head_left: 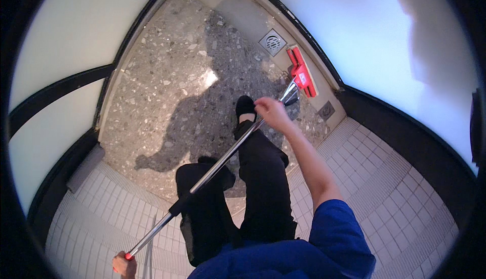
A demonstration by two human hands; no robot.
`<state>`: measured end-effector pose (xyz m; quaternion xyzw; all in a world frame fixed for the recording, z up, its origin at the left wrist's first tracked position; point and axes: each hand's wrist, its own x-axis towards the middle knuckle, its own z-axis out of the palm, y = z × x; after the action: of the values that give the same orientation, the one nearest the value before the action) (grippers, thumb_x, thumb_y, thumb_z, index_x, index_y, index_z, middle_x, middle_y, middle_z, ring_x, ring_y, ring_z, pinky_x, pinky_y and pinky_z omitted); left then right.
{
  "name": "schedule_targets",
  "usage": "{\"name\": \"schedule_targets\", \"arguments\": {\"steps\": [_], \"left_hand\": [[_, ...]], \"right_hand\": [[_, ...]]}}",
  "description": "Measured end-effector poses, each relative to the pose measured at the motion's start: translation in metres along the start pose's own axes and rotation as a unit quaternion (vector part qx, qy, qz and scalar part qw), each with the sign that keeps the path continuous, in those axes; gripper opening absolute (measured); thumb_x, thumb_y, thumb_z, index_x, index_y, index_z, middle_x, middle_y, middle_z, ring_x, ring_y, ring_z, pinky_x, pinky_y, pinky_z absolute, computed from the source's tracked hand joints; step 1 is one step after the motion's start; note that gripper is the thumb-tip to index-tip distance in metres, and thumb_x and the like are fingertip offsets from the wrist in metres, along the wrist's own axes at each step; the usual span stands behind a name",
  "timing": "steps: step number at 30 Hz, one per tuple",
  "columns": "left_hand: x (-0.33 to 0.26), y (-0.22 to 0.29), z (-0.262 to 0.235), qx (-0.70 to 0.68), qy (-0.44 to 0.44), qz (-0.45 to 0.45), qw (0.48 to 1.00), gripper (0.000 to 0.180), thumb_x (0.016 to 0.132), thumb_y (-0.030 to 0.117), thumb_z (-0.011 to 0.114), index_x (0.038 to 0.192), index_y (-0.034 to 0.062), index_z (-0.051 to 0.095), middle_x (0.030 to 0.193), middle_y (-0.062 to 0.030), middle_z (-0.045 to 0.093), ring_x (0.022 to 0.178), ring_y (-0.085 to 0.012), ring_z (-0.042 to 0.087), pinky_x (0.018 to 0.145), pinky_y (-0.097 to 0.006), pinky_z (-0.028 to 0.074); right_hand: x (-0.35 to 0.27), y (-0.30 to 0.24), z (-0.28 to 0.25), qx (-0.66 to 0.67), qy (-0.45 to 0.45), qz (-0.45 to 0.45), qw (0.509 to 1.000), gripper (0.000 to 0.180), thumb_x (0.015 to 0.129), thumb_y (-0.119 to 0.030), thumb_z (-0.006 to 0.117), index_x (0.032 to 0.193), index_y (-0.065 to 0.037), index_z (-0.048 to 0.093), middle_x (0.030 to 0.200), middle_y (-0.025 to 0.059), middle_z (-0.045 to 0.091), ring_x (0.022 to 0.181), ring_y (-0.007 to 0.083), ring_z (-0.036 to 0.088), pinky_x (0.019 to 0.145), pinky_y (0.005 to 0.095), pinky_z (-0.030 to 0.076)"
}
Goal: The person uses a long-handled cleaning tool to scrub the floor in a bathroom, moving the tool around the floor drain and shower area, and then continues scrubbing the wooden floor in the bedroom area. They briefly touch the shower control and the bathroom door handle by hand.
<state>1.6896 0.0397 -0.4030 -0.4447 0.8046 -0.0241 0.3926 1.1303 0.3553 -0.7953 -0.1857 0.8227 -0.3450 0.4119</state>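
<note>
A sponge mop (pixel 218 165) with a long chrome pole slants across my body from lower left to upper right. Its red head (pixel 304 74) with a pale sponge edge rests at the right side of the speckled stone floor, beside the wall base. At the pole's red end, my left hand (pixel 125 265) is closed around the grip. My right hand (pixel 273 113) is closed on the pole a little below the mop head; the fingers' undersides are hidden. A black sleeve joins the pole's sections near my left knee.
A square metal drain (pixel 273 42) sits just above the mop head, and a darker square drain (pixel 326 111) lies below it. Frosted panels in black frames (pixel 405 137) stand on both sides. Small white tiles (pixel 374 162) cover the nearer floor. My black shoe (pixel 245 108) stands near my right hand.
</note>
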Motion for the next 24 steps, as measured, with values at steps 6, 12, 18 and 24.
{"name": "schedule_targets", "arguments": {"steps": [6,12,18,24], "left_hand": [[0.076,-0.02,0.079,0.058,0.035,-0.042,0.997,0.022,0.066,0.01,0.067,0.058,0.0042,0.048,0.055,-0.0195,0.052,0.056,-0.0428,0.054,0.049,-0.05,0.038],[0.12,-0.049,0.137,0.033,0.259,0.17,0.95,0.035,0.078,0.025,0.074,0.069,0.0047,0.047,0.054,-0.0147,0.044,0.053,-0.0387,0.048,0.048,-0.049,0.035],[0.103,-0.016,0.09,0.119,-0.013,0.014,0.993,0.027,0.079,0.036,0.065,0.063,0.0149,0.058,0.061,-0.009,0.062,0.052,-0.0324,0.059,0.044,-0.045,0.044],[0.093,0.0,0.096,0.144,-0.026,-0.014,0.989,0.023,0.078,0.033,0.063,0.063,0.0157,0.058,0.061,-0.0088,0.061,0.052,-0.0329,0.058,0.045,-0.045,0.043]], "right_hand": [[0.175,0.151,-0.041,0.03,0.244,0.078,0.966,0.029,0.083,-0.013,0.054,0.105,0.004,0.063,0.101,0.0269,0.065,0.098,0.0361,0.064,0.086,0.0395,0.049],[0.295,0.233,-0.051,-0.093,0.198,0.266,0.939,0.032,0.083,-0.01,0.05,0.108,0.001,0.066,0.093,0.013,0.068,0.087,0.0229,0.065,0.073,0.0333,0.049],[0.281,0.087,-0.01,0.25,0.184,-0.022,0.95,0.031,0.089,-0.012,0.052,0.116,0.0,0.062,0.092,0.0089,0.068,0.085,0.0203,0.064,0.075,0.0318,0.049],[0.121,0.076,-0.031,-0.232,0.406,-0.066,0.881,0.024,0.086,-0.009,0.056,0.109,-0.005,0.063,0.11,0.018,0.061,0.105,0.0361,0.057,0.091,0.0445,0.045]]}}
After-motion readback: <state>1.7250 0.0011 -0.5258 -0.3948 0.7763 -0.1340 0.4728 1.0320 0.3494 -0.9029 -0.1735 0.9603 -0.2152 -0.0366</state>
